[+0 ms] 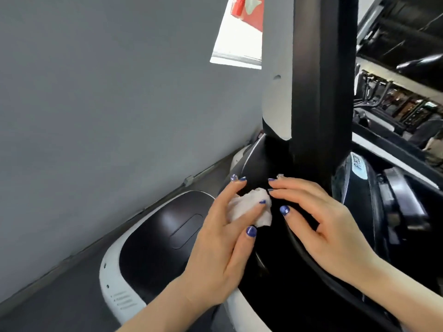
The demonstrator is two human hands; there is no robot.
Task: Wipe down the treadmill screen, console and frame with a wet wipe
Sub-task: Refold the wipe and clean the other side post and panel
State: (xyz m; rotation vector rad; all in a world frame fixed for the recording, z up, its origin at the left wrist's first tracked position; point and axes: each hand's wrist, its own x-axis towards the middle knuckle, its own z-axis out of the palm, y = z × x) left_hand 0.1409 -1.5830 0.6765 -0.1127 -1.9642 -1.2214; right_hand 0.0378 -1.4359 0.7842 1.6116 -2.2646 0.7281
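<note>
Treadmill frame (318, 92) filled your view as you crouched at its base: the black upright rose past the top edge, and the dark, glossy motor cover (167, 226) with its white rim curved away at lower left beside the grey wall (96, 92). More gym machines (395, 104) stood in the background at right. Neither the screen nor the console was in sight, so you appeared to be on the frame part of the job, working where the upright meets the base.

Your left hand (225, 236) lay over the bunched white wet wipe (242, 207), fingers curled lightly round it and the thumb tucked beneath, a grip closed on the cloth and pressing it against the black shell just below the upright's foot. Your right hand (321, 219) rested next to it with fingers nearly straight, tips at the wipe's edge and on the dark surface, holding nothing.

To do this step well, you would probably have wanted to open the wad out, since a crumpled wipe touches little surface. Flat fingers behind the cloth, overlapping strokes along the curve, and a pass into the seam round the upright's foot would likely have caught dust that collects there. The gloss shows streaks, so a turn to a fresh face seemed wise. The right hand could have steadied you against the frame.
</note>
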